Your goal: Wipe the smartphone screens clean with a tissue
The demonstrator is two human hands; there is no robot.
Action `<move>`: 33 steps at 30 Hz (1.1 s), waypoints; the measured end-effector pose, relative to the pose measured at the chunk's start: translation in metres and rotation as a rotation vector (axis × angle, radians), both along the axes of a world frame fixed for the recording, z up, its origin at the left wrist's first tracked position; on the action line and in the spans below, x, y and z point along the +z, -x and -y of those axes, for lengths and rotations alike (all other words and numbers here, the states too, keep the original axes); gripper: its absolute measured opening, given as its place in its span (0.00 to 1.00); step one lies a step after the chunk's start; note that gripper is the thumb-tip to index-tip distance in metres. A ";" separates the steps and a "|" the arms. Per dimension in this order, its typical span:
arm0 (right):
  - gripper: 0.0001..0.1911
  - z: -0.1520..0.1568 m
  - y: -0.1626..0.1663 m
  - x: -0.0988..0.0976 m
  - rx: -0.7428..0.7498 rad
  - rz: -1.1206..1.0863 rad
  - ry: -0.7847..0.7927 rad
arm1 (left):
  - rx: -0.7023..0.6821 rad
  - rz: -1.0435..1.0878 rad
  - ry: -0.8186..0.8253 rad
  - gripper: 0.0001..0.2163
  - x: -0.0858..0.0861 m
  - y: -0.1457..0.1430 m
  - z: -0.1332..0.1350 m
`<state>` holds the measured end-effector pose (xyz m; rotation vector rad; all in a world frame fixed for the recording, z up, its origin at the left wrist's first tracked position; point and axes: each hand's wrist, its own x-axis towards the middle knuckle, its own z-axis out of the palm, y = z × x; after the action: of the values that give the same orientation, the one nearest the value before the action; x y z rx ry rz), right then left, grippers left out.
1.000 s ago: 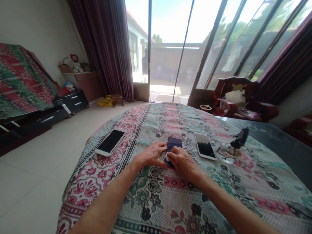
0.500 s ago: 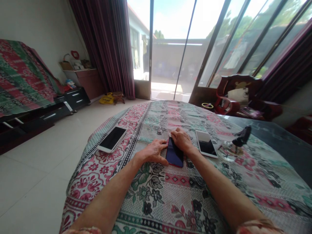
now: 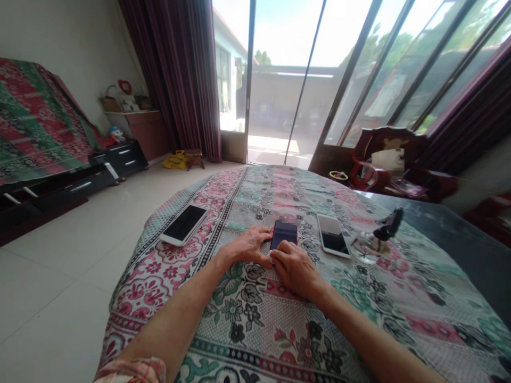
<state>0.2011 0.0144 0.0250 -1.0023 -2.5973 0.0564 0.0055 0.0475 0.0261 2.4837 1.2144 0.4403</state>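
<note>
A dark-screened smartphone (image 3: pixel 285 232) lies flat on the patterned tablecloth. My left hand (image 3: pixel 249 246) holds it at its left side, with the fingers at the upper part of that edge and the thumb near the lower left corner. Over the phone's lower end is my right hand (image 3: pixel 294 266), its fingers bent and pinched together on a small white tissue-like piece (image 3: pixel 272 257). Most of that piece is hidden under the fingers. The right hand also covers the phone's bottom part.
A white phone (image 3: pixel 184 225) lies to the left, another white phone (image 3: pixel 334 236) to the right. Beside that one stands a clear glass vessel (image 3: pixel 369 249) with a black object (image 3: pixel 389 224) on it. A wooden chair (image 3: pixel 389 159) is beyond the table (image 3: pixel 303 340).
My right hand has moved from the phone's top end down toward me to its bottom end, taking the white piece along. My left hand stays at the left edge.
</note>
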 end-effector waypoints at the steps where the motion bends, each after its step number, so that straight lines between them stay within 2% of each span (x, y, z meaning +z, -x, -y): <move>1: 0.13 -0.003 0.000 0.000 -0.008 -0.012 0.001 | 0.001 -0.004 -0.002 0.32 -0.001 0.000 0.000; 6: 0.14 -0.044 -0.001 0.002 -0.133 -0.008 -0.001 | 0.012 -0.012 0.016 0.37 -0.002 0.001 -0.001; 10: 0.15 -0.079 0.002 0.004 -0.256 0.044 -0.033 | 0.024 -0.022 0.039 0.38 0.002 0.001 0.001; 15: 0.15 -0.098 0.007 0.006 -0.380 0.080 -0.038 | 0.001 -0.027 0.010 0.36 0.002 0.001 0.001; 18: 0.14 -0.092 0.005 0.005 -0.373 0.054 -0.039 | 0.008 -0.030 0.012 0.36 0.001 0.001 0.000; 20: 0.14 -0.079 0.000 0.005 -0.317 0.042 -0.042 | 0.015 -0.033 0.021 0.37 -0.001 0.002 0.000; 28: 0.14 -0.002 -0.017 0.003 -0.017 0.028 0.020 | -0.001 -0.012 -0.002 0.35 -0.001 0.001 0.000; 30: 0.14 -0.001 -0.019 0.003 -0.022 0.033 0.031 | 0.005 -0.030 0.005 0.36 0.000 0.001 0.000; 33: 0.13 -0.022 -0.019 0.006 -0.128 0.042 0.035 | 0.015 -0.037 0.015 0.37 0.000 0.000 0.000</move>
<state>0.2205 0.0366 0.0312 -1.1924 -2.5707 0.0490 0.0053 0.0473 0.0261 2.4827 1.2462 0.3893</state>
